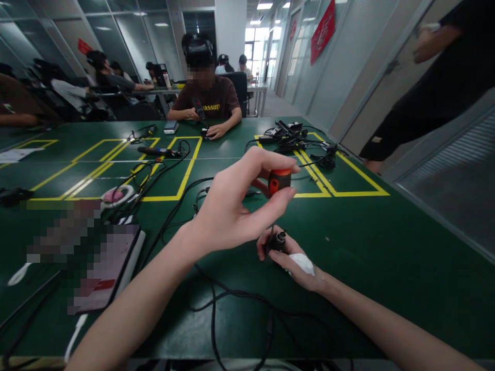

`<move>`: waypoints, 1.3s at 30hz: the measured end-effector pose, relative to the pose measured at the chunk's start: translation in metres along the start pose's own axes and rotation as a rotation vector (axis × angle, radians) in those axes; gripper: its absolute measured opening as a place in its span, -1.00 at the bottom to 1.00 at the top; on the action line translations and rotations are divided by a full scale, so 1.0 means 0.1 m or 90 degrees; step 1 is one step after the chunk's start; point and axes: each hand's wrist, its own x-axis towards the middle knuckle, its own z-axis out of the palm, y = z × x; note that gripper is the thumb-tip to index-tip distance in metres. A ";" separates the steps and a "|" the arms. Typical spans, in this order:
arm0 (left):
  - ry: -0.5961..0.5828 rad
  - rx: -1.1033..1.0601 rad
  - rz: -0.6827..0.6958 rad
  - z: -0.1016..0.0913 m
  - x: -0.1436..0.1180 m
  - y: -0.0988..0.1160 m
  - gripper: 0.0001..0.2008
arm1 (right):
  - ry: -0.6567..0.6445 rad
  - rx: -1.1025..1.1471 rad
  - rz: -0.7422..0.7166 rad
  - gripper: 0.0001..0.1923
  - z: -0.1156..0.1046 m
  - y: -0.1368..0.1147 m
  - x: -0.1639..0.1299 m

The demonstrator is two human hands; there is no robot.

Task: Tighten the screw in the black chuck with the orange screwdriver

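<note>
My left hand (235, 203) is raised over the table, thumb and fingers pinching a small round orange-and-black cap-like piece (281, 181). Lower and to the right, my right hand (292, 257) is wrapped around a black cylindrical tool body (276, 241) with a narrow stepped tip pointing up. Most of that body is hidden in the palm. The two pieces are apart, the orange-and-black one above the black one. A white patch (303, 264) covers part of the right hand near the thumb base.
Black cables (235, 293) run across the green table (367, 247). Phones (110, 268) lie at the left, near a white ring-shaped roll (118, 196). Black tools and cords (288, 136) are heaped at the back right. Opposite sits a co-worker (209, 98) holding a power screwdriver (199, 109).
</note>
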 end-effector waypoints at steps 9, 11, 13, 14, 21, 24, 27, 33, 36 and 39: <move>0.004 0.110 0.154 0.01 0.16 -0.07 -0.79 | 0.002 -0.011 0.010 -0.57 -0.01 0.00 0.02; -0.008 0.159 0.211 0.02 0.18 -0.08 -0.85 | -0.003 -0.005 0.011 -0.56 -0.01 -0.01 0.03; -0.040 0.172 0.221 0.02 0.21 -0.07 -0.86 | -0.005 0.000 0.012 -0.54 -0.01 -0.02 0.04; -0.057 0.174 0.214 0.01 0.24 -0.05 -0.84 | -0.005 0.000 0.011 -0.54 -0.01 -0.02 0.05; -0.079 0.286 0.274 -0.03 0.43 0.00 -0.48 | -0.008 0.004 0.022 -0.52 -0.02 0.01 0.07; -0.019 0.382 0.309 -0.03 0.45 -0.07 -0.49 | -0.011 0.006 0.022 -0.50 -0.03 0.04 0.09; 0.007 0.425 0.318 -0.06 0.44 -0.12 -0.58 | -0.022 0.012 0.022 -0.51 -0.03 0.05 0.11; -0.113 0.305 0.262 -0.10 0.42 -0.11 -0.78 | -0.045 0.033 0.029 -0.49 -0.02 0.05 0.11; -0.107 0.238 0.246 -0.06 0.41 -0.11 -0.81 | -0.051 0.042 0.037 -0.48 -0.02 0.04 0.08; -0.082 0.169 0.231 0.02 0.41 -0.14 -0.92 | -0.057 0.042 0.038 -0.50 -0.02 0.03 0.06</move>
